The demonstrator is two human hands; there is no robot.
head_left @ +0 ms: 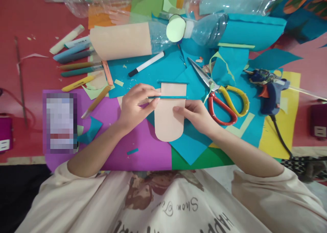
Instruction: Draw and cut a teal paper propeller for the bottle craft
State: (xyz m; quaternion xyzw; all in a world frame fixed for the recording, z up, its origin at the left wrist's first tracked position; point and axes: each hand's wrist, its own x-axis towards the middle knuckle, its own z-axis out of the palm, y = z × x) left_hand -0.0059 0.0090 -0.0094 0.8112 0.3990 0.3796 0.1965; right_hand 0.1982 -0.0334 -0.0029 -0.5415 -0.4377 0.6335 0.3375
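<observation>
A peach paper cut-out (pixel 167 120) with a rounded lower end lies on purple and blue sheets. A thin teal paper strip (pixel 173 97) runs across its upper part. My left hand (pixel 136 103) pinches the strip's left end, fingers closed. My right hand (pixel 196 115) presses fingertips flat on the cut-out's right side, just under the strip.
Red-and-yellow scissors (pixel 219 93) lie open right of the cut-out, with a blue glue gun (pixel 268 88) and its cord beyond. A black marker (pixel 146 63), several glue sticks and pens (pixel 76 61), a peach-wrapped plastic bottle (pixel 133 39), a blue-wrapped bottle (pixel 230 27) and a phone (pixel 61 122) surround the work.
</observation>
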